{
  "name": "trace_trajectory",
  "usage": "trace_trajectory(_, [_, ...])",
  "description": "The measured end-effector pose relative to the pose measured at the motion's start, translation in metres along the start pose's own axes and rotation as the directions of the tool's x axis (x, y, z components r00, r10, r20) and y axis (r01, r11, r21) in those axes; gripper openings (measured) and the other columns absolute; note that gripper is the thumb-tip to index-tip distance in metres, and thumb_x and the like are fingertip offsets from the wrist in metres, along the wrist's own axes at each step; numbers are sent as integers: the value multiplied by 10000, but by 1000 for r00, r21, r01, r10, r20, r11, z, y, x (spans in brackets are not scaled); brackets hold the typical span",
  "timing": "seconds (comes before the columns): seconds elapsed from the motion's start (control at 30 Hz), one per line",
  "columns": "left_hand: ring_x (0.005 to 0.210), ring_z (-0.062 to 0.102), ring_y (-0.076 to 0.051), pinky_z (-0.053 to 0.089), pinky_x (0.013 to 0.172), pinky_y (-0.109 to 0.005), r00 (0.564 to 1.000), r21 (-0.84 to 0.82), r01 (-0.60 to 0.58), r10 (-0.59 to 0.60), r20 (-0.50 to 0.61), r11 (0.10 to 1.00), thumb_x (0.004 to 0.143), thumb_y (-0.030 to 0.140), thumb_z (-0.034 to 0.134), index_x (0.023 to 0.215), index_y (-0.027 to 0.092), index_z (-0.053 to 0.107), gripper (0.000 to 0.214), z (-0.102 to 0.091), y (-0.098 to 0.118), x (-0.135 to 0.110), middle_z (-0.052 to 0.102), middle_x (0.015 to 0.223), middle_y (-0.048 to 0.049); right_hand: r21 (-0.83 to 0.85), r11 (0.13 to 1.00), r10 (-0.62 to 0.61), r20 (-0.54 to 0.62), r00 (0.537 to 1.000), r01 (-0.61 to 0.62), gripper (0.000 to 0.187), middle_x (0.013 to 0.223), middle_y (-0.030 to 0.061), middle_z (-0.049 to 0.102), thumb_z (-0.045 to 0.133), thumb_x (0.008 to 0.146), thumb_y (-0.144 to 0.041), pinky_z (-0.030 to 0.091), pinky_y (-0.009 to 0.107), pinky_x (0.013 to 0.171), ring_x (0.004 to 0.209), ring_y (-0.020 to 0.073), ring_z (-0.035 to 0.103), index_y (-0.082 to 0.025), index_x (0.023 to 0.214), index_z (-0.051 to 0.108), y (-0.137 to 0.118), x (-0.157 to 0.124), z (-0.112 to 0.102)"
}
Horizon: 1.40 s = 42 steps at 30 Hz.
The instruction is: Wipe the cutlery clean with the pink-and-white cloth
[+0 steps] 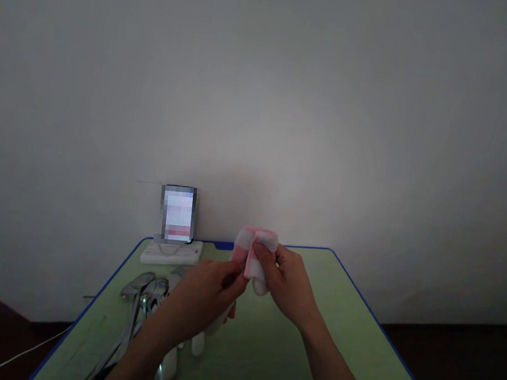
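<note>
A pink and white cloth point(244, 237) is bunched between my two hands above the table. My right hand point(290, 279) grips its right side, with the thumb pressed on top. My left hand point(211, 290) is closed, its fingertips pinching the cloth's lower left part. A white rounded end point(260, 287) shows beneath the cloth by my right fingers; whether it is cloth or a handle I cannot tell. Metal kitchen utensils point(138, 289) lie in a pile to the left, partly hidden behind my left forearm. White handles point(198, 345) stick out below that hand.
A lit, blurred-out screen point(179, 214) stands at the back left, above a white power strip point(171, 252). The green table point(355, 341) has a blue edge and meets a plain wall point(261, 96). A white cable point(21, 356) hangs at the lower left.
</note>
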<state>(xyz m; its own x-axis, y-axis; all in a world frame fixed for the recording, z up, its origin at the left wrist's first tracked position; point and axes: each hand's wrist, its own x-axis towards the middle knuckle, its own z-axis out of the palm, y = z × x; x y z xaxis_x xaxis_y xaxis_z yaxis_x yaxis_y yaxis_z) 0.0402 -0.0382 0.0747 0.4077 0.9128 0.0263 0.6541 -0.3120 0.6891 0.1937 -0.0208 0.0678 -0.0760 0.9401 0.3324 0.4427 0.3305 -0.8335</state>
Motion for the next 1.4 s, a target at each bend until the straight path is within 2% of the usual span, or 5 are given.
trace_trajectory(0.13, [446,590,-119,410,451,-195,1000,-146,29,-28,13,989,854,366,396,646,178,509,302,0,-6,0,635,549,6,40,999,30,-58,998,-27,400,512,-18,492,444,841,-480,281,232,456,465,100,411,-165,610,529,4,3,-7])
trace_trajectory(0.37, [728,673,-147,508,671,-257,995,-453,36,-73,-64,891,821,336,506,1038,177,506,269,-13,-17,3,718,845,-39,326,942,84,11,996,-83,303,651,-6,540,499,808,-442,376,236,590,627,128,477,-166,699,561,10,10,-31])
trace_trajectory(0.7, [680,593,-147,457,622,-234,971,-116,-14,-14,-239,993,792,419,556,749,184,650,258,-20,-17,2,659,715,-3,379,910,87,226,970,-169,321,889,29,636,551,797,-374,412,277,750,831,165,553,-181,1051,582,24,14,-23])
trace_trajectory(1.0, [460,566,-92,479,448,-180,970,-365,-49,-43,-239,930,801,346,555,957,196,606,222,-14,-9,-1,611,612,41,239,967,-45,499,866,-88,293,968,36,599,427,883,-313,416,287,775,872,166,536,-193,1108,570,12,5,-27])
trace_trajectory(1.4, [636,654,-120,524,520,-177,847,-278,-198,21,-532,940,800,295,569,855,178,586,131,0,0,-1,669,749,-6,107,988,-150,518,842,110,286,904,36,579,322,931,-366,395,260,724,799,134,504,-165,950,525,-9,-10,-14])
